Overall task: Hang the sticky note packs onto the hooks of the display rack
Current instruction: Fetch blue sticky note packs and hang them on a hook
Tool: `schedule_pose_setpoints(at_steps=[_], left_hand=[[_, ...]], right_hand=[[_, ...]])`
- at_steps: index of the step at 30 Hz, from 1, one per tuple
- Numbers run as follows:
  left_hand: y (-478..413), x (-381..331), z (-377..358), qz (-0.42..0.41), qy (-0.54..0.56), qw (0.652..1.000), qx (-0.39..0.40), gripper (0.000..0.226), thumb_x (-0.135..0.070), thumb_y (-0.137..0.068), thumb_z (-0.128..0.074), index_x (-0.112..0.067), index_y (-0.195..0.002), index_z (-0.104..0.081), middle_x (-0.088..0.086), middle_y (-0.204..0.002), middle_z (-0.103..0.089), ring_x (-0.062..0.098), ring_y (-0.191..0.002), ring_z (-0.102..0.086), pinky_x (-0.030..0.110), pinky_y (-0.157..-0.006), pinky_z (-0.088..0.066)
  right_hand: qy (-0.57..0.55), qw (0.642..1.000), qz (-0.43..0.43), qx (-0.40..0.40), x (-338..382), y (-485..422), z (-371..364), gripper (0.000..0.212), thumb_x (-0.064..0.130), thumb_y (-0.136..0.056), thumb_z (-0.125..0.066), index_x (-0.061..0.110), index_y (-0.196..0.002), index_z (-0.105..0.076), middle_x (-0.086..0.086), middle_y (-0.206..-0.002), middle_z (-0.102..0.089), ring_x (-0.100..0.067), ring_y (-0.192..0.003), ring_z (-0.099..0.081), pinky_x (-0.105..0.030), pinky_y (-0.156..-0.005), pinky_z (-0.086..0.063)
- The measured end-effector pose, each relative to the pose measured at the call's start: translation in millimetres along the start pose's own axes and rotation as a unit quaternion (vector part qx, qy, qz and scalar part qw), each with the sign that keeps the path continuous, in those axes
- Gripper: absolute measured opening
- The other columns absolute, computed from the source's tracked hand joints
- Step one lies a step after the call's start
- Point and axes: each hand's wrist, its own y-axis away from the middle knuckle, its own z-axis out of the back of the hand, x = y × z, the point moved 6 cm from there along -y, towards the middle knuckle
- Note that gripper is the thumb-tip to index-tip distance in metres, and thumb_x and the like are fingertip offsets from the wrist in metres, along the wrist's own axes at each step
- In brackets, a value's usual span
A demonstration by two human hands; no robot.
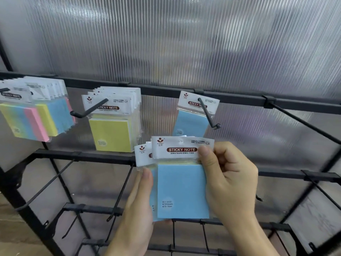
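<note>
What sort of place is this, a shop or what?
Probably a stationery shop display, or a mock-up: a black display rack with peg hooks, yellow sticky note packs hanging on one, a ribbed translucent panel behind. The left hand and right hand hold blue sticky note packs.

Hooks above your right grip (226, 174), one bare
Directly above, the loaded hook (207, 112) with one blue pack (190, 124) juts toward you; up-right a bare hook (304, 123) slants free; yellow packs (110, 133) crowd up-left.
</note>
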Motion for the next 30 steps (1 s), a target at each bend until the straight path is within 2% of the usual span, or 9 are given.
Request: schedule_pose_setpoints(at_steps=[1, 2, 5, 7, 10, 13, 16, 21, 30], left_hand=[[1, 0, 0, 0.004, -0.002, 1.0, 0.001, 0.069, -0.073, -0.074, -0.056, -0.026, -0.124, -0.064, 0.01, -0.106, -0.074, 0.022, -0.078, -0.071, 0.029, -0.049, -0.05], [1, 0, 1, 0.007, -0.006, 1.0, -0.002, 0.067, -0.071, -0.075, -0.053, -0.025, -0.122, -0.065, 0.012, -0.103, -0.074, 0.023, -0.074, -0.07, 0.027, -0.044, -0.047], [1, -4, 3, -0.014, -0.023, 0.999, -0.026, 0.071, -0.067, -0.068, -0.043, -0.023, -0.119, -0.066, 0.013, -0.098, -0.075, 0.027, -0.071, -0.07, 0.031, -0.04, -0.043], [1, -4, 5, -0.024, -0.022, 0.999, -0.04, 0.067, -0.065, -0.07, -0.042, -0.024, -0.116, -0.067, 0.012, -0.096, -0.076, 0.029, -0.069, -0.071, 0.031, -0.04, -0.041], [2, -5, 8, -0.025, -0.02, 0.998, -0.047, 0.064, -0.063, -0.073, -0.041, -0.024, -0.117, -0.065, 0.01, -0.096, -0.076, 0.03, -0.069, -0.071, 0.031, -0.04, -0.041], [4, -8, 7, -0.029, -0.026, 0.998, -0.052, 0.061, -0.061, -0.074, -0.041, -0.024, -0.115, -0.065, 0.011, -0.094, -0.076, 0.029, -0.067, -0.071, 0.031, -0.04, -0.041], [5, -11, 8, -0.031, -0.03, 0.997, -0.063, 0.059, -0.061, -0.072, -0.042, -0.025, -0.112, -0.066, 0.011, -0.093, -0.076, 0.03, -0.067, -0.07, 0.031, -0.041, -0.041], [6, -12, 9, -0.026, -0.038, 0.996, -0.077, 0.061, -0.064, -0.069, -0.044, -0.031, -0.116, -0.063, 0.006, -0.097, -0.076, 0.028, -0.073, -0.072, 0.032, -0.041, -0.041], [8, -15, 12, -0.027, -0.054, 0.994, -0.086, 0.059, -0.066, -0.066, -0.043, -0.036, -0.113, -0.063, 0.002, -0.096, -0.076, 0.029, -0.079, -0.073, 0.033, -0.048, -0.043]], right_hand=[[0.003, 1.0, 0.021, -0.018, 5, 0, 2, 0.018, 0.03, -0.089, -0.059, 0.024, -0.072, -0.059, 0.01, -0.071, -0.063, -0.001, -0.054, -0.054, -0.01, -0.046, -0.037], [0.01, 0.998, 0.041, -0.039, 10, 1, 5, 0.016, 0.029, -0.089, -0.057, 0.022, -0.075, -0.06, 0.007, -0.074, -0.062, -0.002, -0.055, -0.054, -0.012, -0.046, -0.039], [0.0, 0.991, 0.089, -0.104, 23, -1, 17, 0.004, 0.022, -0.088, -0.06, 0.025, -0.085, -0.059, 0.015, -0.074, -0.063, 0.004, -0.06, -0.058, -0.008, -0.054, -0.042], [-0.03, 0.986, 0.097, -0.134, 27, -2, 23, 0.014, 0.019, -0.088, -0.061, 0.029, -0.093, -0.054, 0.017, -0.076, -0.066, 0.001, -0.059, -0.061, -0.01, -0.054, -0.043], [-0.071, 0.981, 0.099, -0.152, 31, -4, 28, 0.026, 0.008, -0.091, -0.06, 0.025, -0.102, -0.045, 0.008, -0.067, -0.062, -0.004, -0.047, -0.055, -0.009, -0.048, -0.037], [-0.058, 0.982, 0.092, -0.157, 29, -8, 31, 0.024, 0.007, -0.088, -0.059, 0.025, -0.098, -0.047, 0.007, -0.064, -0.059, -0.007, -0.045, -0.052, -0.009, -0.046, -0.034], [-0.027, 0.983, 0.091, -0.155, 26, -9, 32, 0.021, 0.008, -0.09, -0.06, 0.028, -0.09, -0.052, 0.01, -0.069, -0.06, -0.006, -0.05, -0.054, -0.01, -0.05, -0.038], [-0.013, 0.981, 0.086, -0.175, 20, -8, 37, 0.013, 0.016, -0.089, -0.059, 0.029, -0.089, -0.059, 0.01, -0.07, -0.06, -0.005, -0.052, -0.052, -0.011, -0.054, -0.04], [0.019, 0.983, 0.086, -0.164, 13, -11, 36, 0.025, 0.007, -0.087, -0.061, 0.032, -0.089, -0.062, 0.015, -0.072, -0.061, 0.005, -0.056, -0.051, -0.006, -0.057, -0.038]])
